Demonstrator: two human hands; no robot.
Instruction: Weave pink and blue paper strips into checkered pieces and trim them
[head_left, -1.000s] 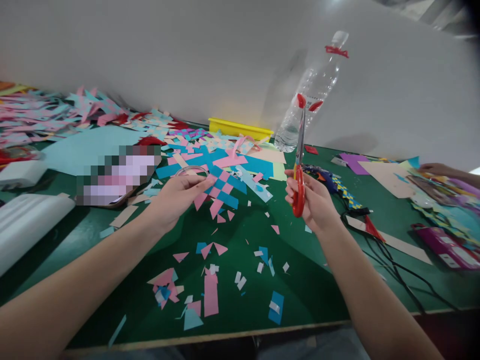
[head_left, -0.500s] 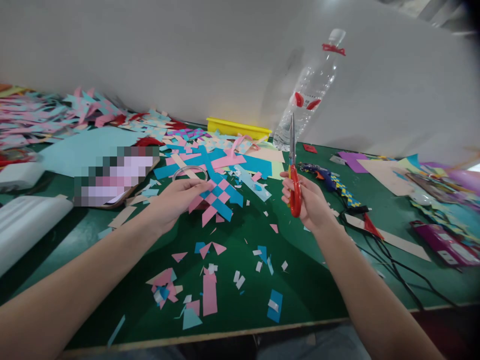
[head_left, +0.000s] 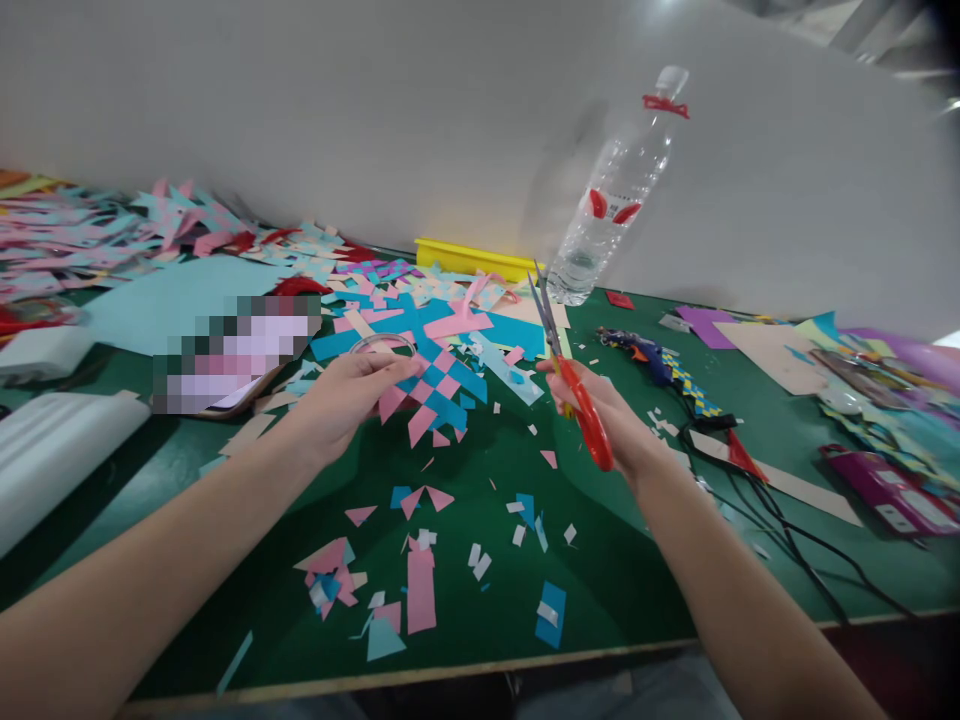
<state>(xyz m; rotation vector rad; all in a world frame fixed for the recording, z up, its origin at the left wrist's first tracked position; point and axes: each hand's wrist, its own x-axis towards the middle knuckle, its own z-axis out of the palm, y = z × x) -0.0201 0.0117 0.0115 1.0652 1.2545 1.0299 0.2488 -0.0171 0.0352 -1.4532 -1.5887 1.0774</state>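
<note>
Pinched in my left hand (head_left: pixel 356 395) is a woven paper piece (head_left: pixel 436 388), a pink and blue checkerboard with strip ends sticking out. My right hand (head_left: pixel 604 405) is closed on red-handled scissors (head_left: pixel 559 350), held to the right of the weave and apart from it. Their blades point up and a little left, slightly parted. Just behind my left fingers a clear ring, like a tape roll (head_left: pixel 382 345), partly shows. Below my hands, pink, blue and white paper scraps (head_left: pixel 420 590) lie scattered on the green tabletop (head_left: pixel 600 600).
A tilted water bottle (head_left: pixel 615 200) stands by the grey wall behind a yellow strip (head_left: pixel 476 260). On the left are a blurred-out phone (head_left: pixel 240 360), a white roll (head_left: pixel 60 450) and heaped paper strips (head_left: pixel 67 235). Black cords (head_left: pixel 780 530) and a purple pack (head_left: pixel 889 490) lie at right.
The scissors have tipped left and their blades have parted slightly. My right hand has shifted a little left. My left hand still holds the weave in nearly the same place.
</note>
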